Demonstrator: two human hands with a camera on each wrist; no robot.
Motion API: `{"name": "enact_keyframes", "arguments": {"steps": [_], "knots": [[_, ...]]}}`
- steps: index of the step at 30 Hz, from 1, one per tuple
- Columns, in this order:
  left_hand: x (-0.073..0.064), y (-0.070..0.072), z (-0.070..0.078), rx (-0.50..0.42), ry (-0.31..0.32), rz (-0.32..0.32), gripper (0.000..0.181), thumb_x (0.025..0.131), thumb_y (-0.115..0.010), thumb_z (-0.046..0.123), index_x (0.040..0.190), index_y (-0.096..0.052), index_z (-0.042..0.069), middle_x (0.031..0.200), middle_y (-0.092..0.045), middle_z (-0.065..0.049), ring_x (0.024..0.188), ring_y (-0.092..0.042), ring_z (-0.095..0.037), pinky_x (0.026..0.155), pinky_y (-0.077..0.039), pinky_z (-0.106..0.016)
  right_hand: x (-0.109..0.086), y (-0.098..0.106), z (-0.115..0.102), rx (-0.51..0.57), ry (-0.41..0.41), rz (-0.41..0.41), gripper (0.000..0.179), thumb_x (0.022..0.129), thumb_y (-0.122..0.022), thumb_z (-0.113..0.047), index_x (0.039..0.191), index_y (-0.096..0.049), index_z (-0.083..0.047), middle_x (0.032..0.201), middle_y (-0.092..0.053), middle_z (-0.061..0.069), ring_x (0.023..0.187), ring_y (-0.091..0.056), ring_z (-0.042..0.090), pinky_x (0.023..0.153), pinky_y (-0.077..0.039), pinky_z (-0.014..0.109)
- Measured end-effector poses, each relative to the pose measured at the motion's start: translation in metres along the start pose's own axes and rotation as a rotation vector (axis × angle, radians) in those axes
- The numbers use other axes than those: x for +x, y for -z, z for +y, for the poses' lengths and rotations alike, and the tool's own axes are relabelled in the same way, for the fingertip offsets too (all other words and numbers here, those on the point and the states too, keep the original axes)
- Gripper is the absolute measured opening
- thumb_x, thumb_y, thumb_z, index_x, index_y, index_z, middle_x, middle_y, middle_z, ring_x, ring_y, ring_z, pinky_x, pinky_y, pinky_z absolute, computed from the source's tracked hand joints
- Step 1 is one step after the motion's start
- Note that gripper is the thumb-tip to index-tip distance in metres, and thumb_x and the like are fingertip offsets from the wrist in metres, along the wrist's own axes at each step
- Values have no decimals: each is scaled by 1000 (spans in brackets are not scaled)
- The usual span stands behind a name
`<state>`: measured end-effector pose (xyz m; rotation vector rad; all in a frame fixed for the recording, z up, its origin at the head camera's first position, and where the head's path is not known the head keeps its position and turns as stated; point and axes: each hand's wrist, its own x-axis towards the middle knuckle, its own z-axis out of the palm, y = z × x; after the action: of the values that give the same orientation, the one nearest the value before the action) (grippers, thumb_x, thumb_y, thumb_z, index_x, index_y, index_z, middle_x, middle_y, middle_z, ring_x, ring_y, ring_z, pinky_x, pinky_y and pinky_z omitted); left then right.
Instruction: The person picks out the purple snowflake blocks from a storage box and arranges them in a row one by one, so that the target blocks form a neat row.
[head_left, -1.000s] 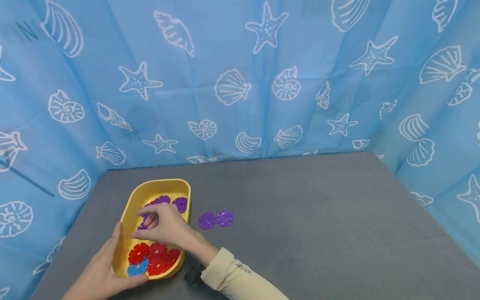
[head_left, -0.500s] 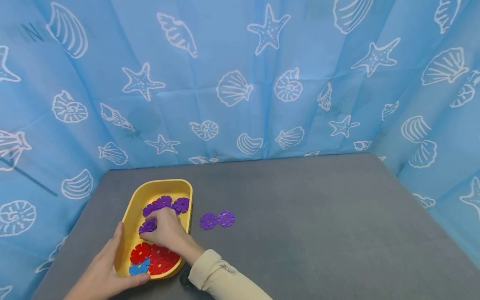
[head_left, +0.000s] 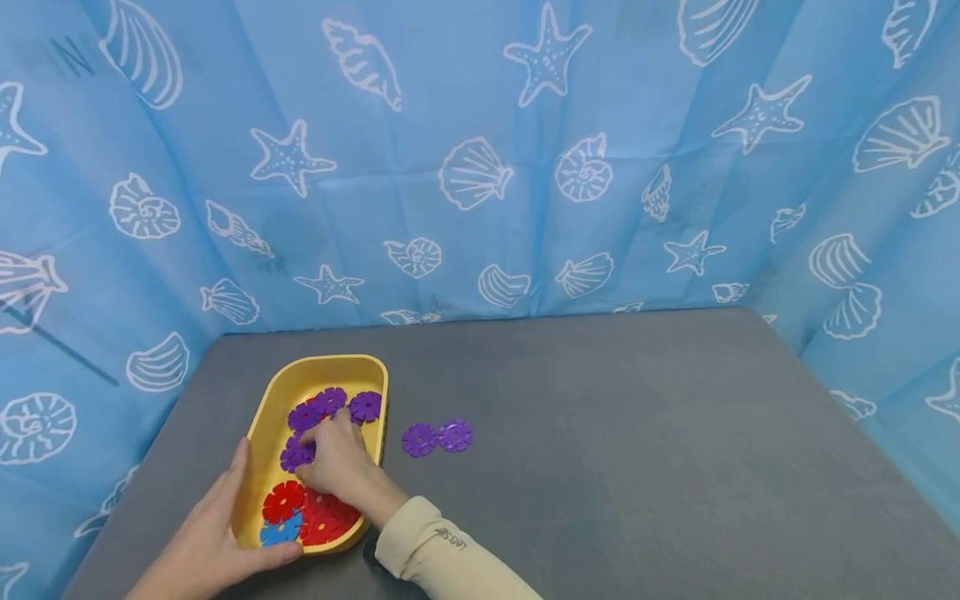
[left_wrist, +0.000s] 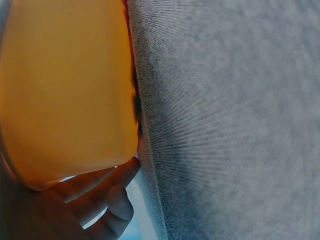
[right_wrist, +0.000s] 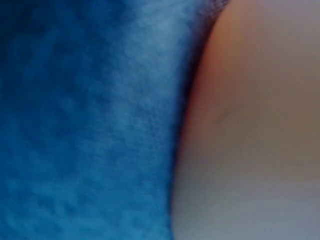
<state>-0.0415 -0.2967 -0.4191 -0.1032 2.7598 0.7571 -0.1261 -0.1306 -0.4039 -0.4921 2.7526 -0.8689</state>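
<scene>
A yellow tray (head_left: 258,433) stands at the left of the grey table. Purple notched discs (head_left: 330,400) lie in its far part, red notched discs (head_left: 283,502) and a blue notched disc (head_left: 282,530) in its near part. My left hand (head_left: 206,533) holds the tray at its near left corner, fingers along the side and thumb at the near edge. The left wrist view shows its fingers against the tray's wall. My right hand (head_left: 341,462) reaches into the tray, thumb and index finger at a purple disc (head_left: 295,454); I cannot tell if it is pinched. Its other fingers are partly hidden.
Two purple discs (head_left: 437,437) lie side by side on the grey table (head_left: 637,450), just right of the tray. A black object (head_left: 372,550) shows partly beneath the right sleeve (head_left: 450,550). A blue curtain (head_left: 487,233) with white shells hangs behind the table.
My right hand has moved a little to the right and down among the purple discs, its thumb and index finger closer together. My left hand stays at the tray.
</scene>
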Motion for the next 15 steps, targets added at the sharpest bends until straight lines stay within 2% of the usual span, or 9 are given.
{"name": "enact_keyframes", "arguments": {"steps": [4, 6, 9, 12, 15], "knots": [[0, 1, 1, 4, 0, -8, 140, 79, -77, 63, 160, 22, 5, 149, -33, -33, 120, -51, -42, 82, -62, -51, 0, 0, 1, -5, 29, 8, 18, 78, -90, -31, 93, -81, -27, 120, -62, -3, 107, -58, 10, 93, -53, 21], [0, 1, 1, 6, 0, -10, 140, 79, -77, 63, 160, 21, 5, 149, -34, -33, 119, -52, -41, 82, -62, -50, 0, 0, 2, -15, 37, 15, 19, 77, -91, -32, 90, -79, -26, 110, -62, -6, 99, -56, 6, 88, -51, 18], [0, 1, 1, 6, 8, -14, 141, 78, -77, 64, 160, 23, 7, 150, -33, -32, 119, -52, -40, 82, -63, -48, 0, 0, 2, -34, 35, 24, 32, 74, -93, -34, 100, -78, -25, 107, -62, -7, 96, -56, 5, 85, -52, 17], [-1, 1, 2, 2, 15, -13, 143, 77, -77, 66, 160, 24, 9, 150, -32, -31, 119, -53, -39, 82, -64, -46, 0, -1, 1, -64, 28, 23, 48, 73, -93, -37, 116, -75, -26, 114, -64, -6, 103, -59, 6, 91, -53, 18], [-1, 1, 3, 2, 17, -10, 143, 76, -78, 66, 160, 24, 9, 150, -32, -31, 119, -53, -38, 82, -64, -45, 0, -1, 0, -66, 7, 10, 52, 73, -93, -38, 120, -75, -25, 119, -64, -4, 107, -61, 9, 94, -54, 20]]}}
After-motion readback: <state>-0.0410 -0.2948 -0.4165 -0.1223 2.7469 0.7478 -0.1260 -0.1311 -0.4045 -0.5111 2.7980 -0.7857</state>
